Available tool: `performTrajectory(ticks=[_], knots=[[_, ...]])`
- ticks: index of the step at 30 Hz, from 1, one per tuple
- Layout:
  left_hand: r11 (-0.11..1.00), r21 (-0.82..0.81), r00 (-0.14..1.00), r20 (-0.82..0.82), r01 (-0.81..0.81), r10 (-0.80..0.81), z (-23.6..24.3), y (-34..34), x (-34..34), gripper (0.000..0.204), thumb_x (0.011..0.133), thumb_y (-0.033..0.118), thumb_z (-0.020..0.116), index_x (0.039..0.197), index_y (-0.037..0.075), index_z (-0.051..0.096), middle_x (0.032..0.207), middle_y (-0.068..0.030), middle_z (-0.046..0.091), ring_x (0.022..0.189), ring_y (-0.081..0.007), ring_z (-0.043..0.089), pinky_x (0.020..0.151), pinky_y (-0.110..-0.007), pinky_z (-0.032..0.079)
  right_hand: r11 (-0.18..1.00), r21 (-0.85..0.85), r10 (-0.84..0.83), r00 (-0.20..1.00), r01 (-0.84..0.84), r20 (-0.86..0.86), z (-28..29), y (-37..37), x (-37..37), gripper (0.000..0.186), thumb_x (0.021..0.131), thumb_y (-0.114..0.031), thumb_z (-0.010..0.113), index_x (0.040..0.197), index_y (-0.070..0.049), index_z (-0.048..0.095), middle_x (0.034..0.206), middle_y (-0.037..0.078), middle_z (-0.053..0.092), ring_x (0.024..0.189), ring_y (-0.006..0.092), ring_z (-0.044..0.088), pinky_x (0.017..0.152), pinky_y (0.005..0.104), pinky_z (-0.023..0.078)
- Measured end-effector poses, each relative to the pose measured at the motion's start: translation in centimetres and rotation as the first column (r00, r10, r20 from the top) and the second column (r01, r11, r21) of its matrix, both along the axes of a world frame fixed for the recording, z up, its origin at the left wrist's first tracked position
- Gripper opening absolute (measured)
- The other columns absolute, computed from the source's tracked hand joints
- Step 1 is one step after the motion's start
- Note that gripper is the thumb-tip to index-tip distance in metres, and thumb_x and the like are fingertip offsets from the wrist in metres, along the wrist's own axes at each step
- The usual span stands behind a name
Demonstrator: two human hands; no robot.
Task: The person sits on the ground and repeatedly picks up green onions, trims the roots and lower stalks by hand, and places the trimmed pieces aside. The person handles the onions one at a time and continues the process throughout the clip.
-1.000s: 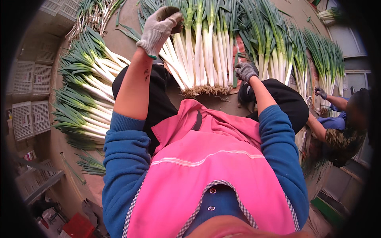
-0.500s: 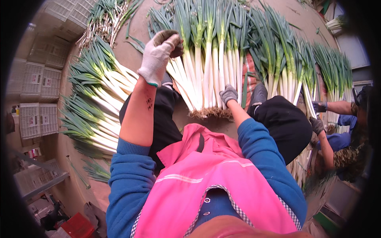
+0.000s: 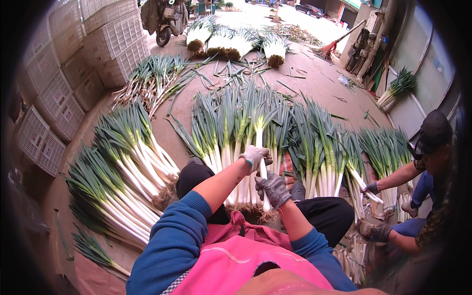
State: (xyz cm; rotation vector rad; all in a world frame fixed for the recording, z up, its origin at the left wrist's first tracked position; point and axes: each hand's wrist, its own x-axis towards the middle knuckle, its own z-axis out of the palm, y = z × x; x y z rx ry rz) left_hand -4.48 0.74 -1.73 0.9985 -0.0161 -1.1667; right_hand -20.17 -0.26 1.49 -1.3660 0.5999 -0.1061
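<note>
A single long green onion (image 3: 259,135) stands out in front of the laid-out row, green leaves away from me and white root end toward me. My left hand (image 3: 255,157), in a whitish knit glove, is closed round its white stalk. Just below, my right hand (image 3: 274,191), in a dark grey glove, grips the same stalk nearer the roots. Behind my hands lies a wide row of green onions (image 3: 226,147) with their roots toward me. Another pile of green onions (image 3: 115,189) fans out on my left.
At right, a co-worker's gloved hand (image 3: 372,188) holds a green onion beside more bunches. Stacked plastic crates (image 3: 118,39) stand far left. Root-end bundles (image 3: 231,44) lie farther off, with a broom (image 3: 328,49) and a parked motorbike (image 3: 167,22) beyond. Loose leaves litter the floor.
My left hand has come down from its raised place, and my right hand has left the row's stalks. Both now hold one green onion. The view has tilted up, showing more floor ahead.
</note>
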Motion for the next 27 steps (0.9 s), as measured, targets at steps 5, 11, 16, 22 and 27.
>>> performTrajectory(ticks=[5, 11, 16, 22, 27], knots=[[1.000, -0.002, 0.999, -0.040, -0.015, 0.015, 1.7, -1.0, 0.6, 0.018, 0.092, 0.016, 0.053, 0.079, 0.004, 0.049, 0.057, 0.0011, 0.042, 0.041, -0.0089, 0.039, 0.036, -0.021, 0.033, 0.998, -0.064, 0.006, 0.998, -0.011, -0.065, 3.7, 2.6, -5.1, 0.030, 0.086, -0.017, 0.060, 0.110, -0.003, 0.051, 0.062, 0.001, 0.054, 0.043, 0.0087, 0.049, 0.038, 0.0212, 0.040], [0.958, -0.214, 0.982, -0.066, -0.189, 0.178, 3.4, -1.1, 3.5, 0.021, 0.093, 0.021, 0.051, 0.080, 0.003, 0.049, 0.065, -0.0041, 0.050, 0.051, -0.0136, 0.047, 0.044, -0.025, 0.044, 0.970, -0.220, 0.089, 0.993, -0.104, -0.080, 3.3, 2.5, -8.5, 0.032, 0.084, -0.016, 0.062, 0.112, -0.005, 0.051, 0.066, 0.002, 0.056, 0.050, 0.0089, 0.053, 0.042, 0.0236, 0.043], [0.951, -0.267, 0.985, -0.106, -0.158, 0.134, 4.3, 1.2, 8.3, 0.043, 0.093, 0.039, 0.047, 0.092, -0.003, 0.055, 0.079, -0.0141, 0.060, 0.065, -0.0248, 0.060, 0.062, -0.039, 0.055, 0.979, -0.157, 0.110, 0.986, -0.128, -0.122, -1.2, 1.7, -9.6, 0.032, 0.082, -0.018, 0.065, 0.109, -0.005, 0.053, 0.063, 0.000, 0.054, 0.047, 0.0070, 0.048, 0.042, 0.0230, 0.041], [0.939, -0.337, 0.998, -0.003, -0.066, 0.069, 3.7, 3.5, 8.5, 0.044, 0.094, 0.038, 0.047, 0.103, -0.005, 0.053, 0.091, -0.0168, 0.062, 0.079, -0.0273, 0.061, 0.077, -0.043, 0.052, 0.967, -0.089, 0.228, 0.967, -0.239, -0.112, -3.4, -0.1, -4.8, 0.030, 0.086, -0.030, 0.061, 0.093, -0.001, 0.056, 0.064, 0.002, 0.056, 0.050, 0.0100, 0.052, 0.046, 0.0253, 0.044], [0.953, -0.297, 0.996, 0.045, -0.065, 0.082, 3.1, 3.8, 7.0, 0.038, 0.094, 0.035, 0.047, 0.107, -0.001, 0.053, 0.096, -0.0167, 0.062, 0.083, -0.0276, 0.060, 0.080, -0.046, 0.050, 0.986, 0.043, 0.155, 0.983, -0.160, 0.099, -1.3, -2.1, 3.7, 0.038, 0.090, -0.036, 0.056, 0.103, -0.001, 0.055, 0.071, 0.008, 0.060, 0.055, 0.0148, 0.058, 0.051, 0.0265, 0.050]])
